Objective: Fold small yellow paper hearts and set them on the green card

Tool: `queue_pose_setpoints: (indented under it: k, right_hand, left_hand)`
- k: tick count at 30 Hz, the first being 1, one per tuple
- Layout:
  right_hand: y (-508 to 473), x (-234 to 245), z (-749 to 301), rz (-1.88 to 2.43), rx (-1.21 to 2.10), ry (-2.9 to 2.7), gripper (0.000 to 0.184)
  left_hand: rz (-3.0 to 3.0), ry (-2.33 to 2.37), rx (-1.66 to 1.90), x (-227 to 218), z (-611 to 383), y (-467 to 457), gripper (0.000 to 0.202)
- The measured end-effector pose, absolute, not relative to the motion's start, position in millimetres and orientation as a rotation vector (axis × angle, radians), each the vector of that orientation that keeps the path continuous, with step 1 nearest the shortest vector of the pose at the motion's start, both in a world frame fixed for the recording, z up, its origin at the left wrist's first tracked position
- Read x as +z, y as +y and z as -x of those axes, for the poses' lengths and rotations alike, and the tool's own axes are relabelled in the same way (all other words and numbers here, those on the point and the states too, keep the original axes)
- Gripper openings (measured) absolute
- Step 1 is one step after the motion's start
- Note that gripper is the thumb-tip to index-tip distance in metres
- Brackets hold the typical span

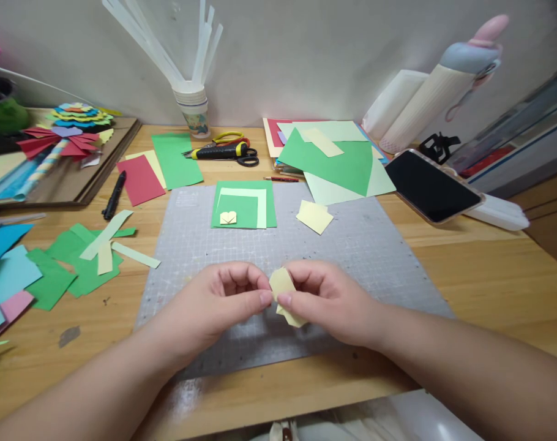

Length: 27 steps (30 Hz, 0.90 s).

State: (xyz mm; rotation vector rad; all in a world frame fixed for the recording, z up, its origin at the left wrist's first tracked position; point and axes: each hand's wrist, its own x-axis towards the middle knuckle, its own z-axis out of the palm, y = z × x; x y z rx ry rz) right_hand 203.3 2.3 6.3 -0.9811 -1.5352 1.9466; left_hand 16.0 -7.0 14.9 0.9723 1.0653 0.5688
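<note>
Both my hands meet over the near part of a grey cutting mat (361, 245). My left hand (223, 300) and my right hand (327, 300) pinch a small folded piece of pale yellow paper (283, 285) between thumbs and fingers; part of it pokes out below my right thumb. Farther up the mat lies a green sheet (269, 208) with a light green L-shaped strip and a tiny yellow folded heart (228, 217) on it. A loose pale yellow square (314, 216) rests to its right.
A black phone (429, 187) lies at the right. Scissors and a utility knife (226, 150) sit at the back by a cup of glue sticks (193, 110). Stacked coloured paper (338, 162) lies behind the mat, green and blue scraps (53, 269) at left, a black marker (114, 196).
</note>
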Motion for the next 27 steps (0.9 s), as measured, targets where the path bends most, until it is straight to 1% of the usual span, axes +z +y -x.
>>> queue_pose_setpoints:
  k: [4,10,20,27]
  right_hand:
    - [4.3,5.0,-204.7,0.955,1.969,-1.513,0.015]
    - [2.4,7.9,-203.9,0.954,1.946,-1.55,0.02]
    - [1.4,8.2,-203.1,0.975,1.863,-1.661,0.021]
    - [0.1,8.5,-201.1,0.982,1.841,-1.694,0.026]
  left_hand:
    - [-0.971,1.005,0.56,14.3,-16.6,-5.9,0.015]
    - [-0.99,1.047,0.518,14.6,-17.5,-6.5,0.015]
    - [-0.985,1.078,0.492,17.6,-19.0,-6.1,0.014]
    - [-1.025,1.083,0.485,16.1,-19.9,-5.5,0.018]
